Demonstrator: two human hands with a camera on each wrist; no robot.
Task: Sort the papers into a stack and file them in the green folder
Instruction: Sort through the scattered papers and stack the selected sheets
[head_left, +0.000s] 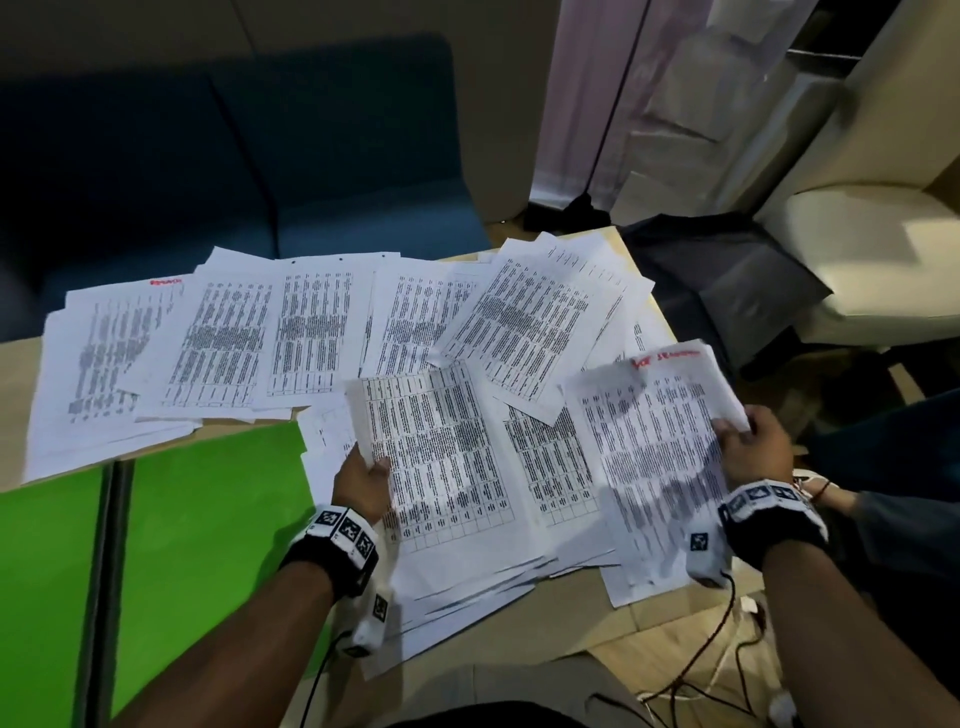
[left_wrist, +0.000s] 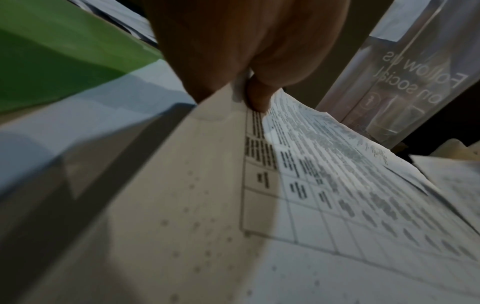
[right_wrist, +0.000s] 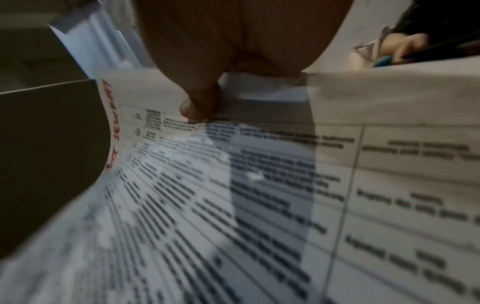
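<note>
Printed table sheets lie fanned across the wooden table. My left hand pinches the left edge of a stack of papers near the table's front; the thumb lies on top of the stack's top sheet. My right hand grips the right edge of a sheet with red writing, lifted and curled; in the right wrist view its thumb presses on that sheet. The green folder lies open flat at the front left, with its edge beside my left hand.
A dark blue sofa stands behind the table. At the right are a cream chair and a dark bag. Cables trail over the floor at the front right. A clear banner stand rises behind the table.
</note>
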